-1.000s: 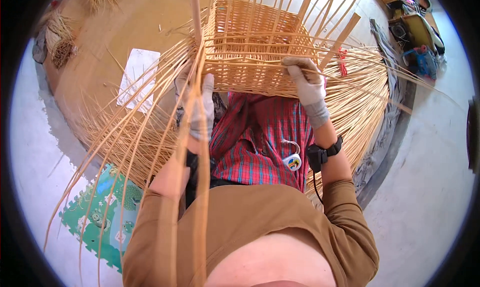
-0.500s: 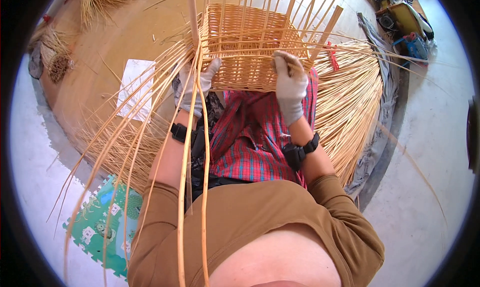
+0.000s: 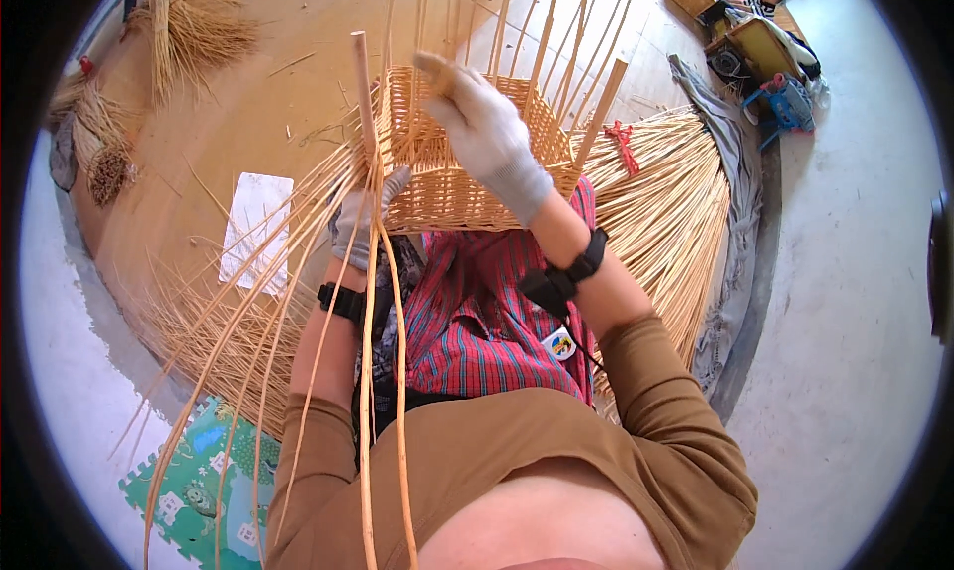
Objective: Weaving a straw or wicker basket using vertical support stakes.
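A woven wicker basket with tall upright stakes rests at my lap, over red plaid cloth. My left hand, in a pale work glove, grips its near left corner; the thumb lies against the near wall and long strands partly cover the fingers. Long wicker strands gather at that corner and trail toward me and to the left. Over the basket's opening, my gloved right hand is raised with fingers stretched toward the far left; no strand shows plainly in it. Thick posts stand at the corners.
A large bundle of wicker rods tied with red lies at the right, beside grey cloth. More bundles lie far left. A white sheet and a green foam mat are at the left. Far right stands a blue stool.
My right hand has left the near rim and risen across the basket toward the far left. Strands that stretched out to the right are gone from there. The basket appears lower in view.
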The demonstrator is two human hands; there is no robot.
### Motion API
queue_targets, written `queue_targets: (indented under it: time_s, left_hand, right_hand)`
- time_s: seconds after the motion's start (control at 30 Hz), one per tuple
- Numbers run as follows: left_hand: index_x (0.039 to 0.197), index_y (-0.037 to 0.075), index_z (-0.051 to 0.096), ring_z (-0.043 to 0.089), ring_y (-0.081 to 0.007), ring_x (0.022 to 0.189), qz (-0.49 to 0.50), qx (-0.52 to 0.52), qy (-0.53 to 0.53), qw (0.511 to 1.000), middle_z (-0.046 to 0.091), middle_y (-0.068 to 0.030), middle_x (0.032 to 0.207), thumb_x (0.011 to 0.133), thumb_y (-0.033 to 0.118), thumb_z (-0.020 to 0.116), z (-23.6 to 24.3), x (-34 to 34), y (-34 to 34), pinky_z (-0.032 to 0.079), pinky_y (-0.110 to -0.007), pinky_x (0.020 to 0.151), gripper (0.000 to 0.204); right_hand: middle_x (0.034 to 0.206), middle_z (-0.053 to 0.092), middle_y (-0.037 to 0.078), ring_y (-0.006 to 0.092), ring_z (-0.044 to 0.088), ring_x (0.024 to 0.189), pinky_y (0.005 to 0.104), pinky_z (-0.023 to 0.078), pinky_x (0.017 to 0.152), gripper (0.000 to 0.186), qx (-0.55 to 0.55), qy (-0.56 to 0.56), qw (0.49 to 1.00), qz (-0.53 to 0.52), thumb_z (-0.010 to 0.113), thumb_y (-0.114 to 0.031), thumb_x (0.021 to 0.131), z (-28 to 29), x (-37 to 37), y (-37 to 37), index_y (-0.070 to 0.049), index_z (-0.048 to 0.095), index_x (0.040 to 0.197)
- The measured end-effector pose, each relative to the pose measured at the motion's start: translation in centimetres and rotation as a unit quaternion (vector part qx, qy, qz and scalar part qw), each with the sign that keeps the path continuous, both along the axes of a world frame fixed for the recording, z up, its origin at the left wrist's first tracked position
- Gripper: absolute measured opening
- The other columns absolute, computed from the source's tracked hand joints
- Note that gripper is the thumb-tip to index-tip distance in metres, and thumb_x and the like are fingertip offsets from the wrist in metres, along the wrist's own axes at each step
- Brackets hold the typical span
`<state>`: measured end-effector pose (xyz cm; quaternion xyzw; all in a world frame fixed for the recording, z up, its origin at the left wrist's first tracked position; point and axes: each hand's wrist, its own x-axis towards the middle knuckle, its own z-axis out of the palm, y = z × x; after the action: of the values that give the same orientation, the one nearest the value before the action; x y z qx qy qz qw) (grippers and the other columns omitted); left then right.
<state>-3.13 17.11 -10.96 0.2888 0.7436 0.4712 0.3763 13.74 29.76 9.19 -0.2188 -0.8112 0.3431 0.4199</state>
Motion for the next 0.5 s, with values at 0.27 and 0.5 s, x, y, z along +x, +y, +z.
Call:
queue_targets:
  time_s: [0.27, 0.5]
  left_hand:
    - [0.107, -0.005, 0.072, 0.067, -0.0211, 0.087, 0.031, 0.085, -0.004, 0.996, 0.072, -0.0146, 0.09, 0.086, 0.055, 0.079, 8.7, 3.2, -1.0, 0.053, -0.036, 0.077, 0.064]
    - [0.109, -0.004, 0.072, 0.066, -0.0203, 0.089, 0.054, 0.113, -0.097, 0.987, 0.072, -0.014, 0.093, 0.088, 0.05, 0.079, 8.3, 3.4, -0.9, 0.053, -0.035, 0.079, 0.058]
  right_hand:
    - [0.118, 0.066, 0.019, 0.0419, 0.066, 0.1, 0.0449, 0.054, 0.092, 0.062, 0.067, -0.288, 0.934, -0.199, 0.08, -0.025, 0.083, 1.6, -9.1, 3.8, -0.012, 0.058, 0.139]
    - [0.103, 0.068, 0.016, 0.0317, 0.069, 0.094, 0.0405, 0.055, 0.084, 0.041, 0.136, -0.041, 0.985, -0.098, 0.079, -0.017, 0.084, 1.1, 0.0, -0.9, -0.01, 0.07, 0.123]
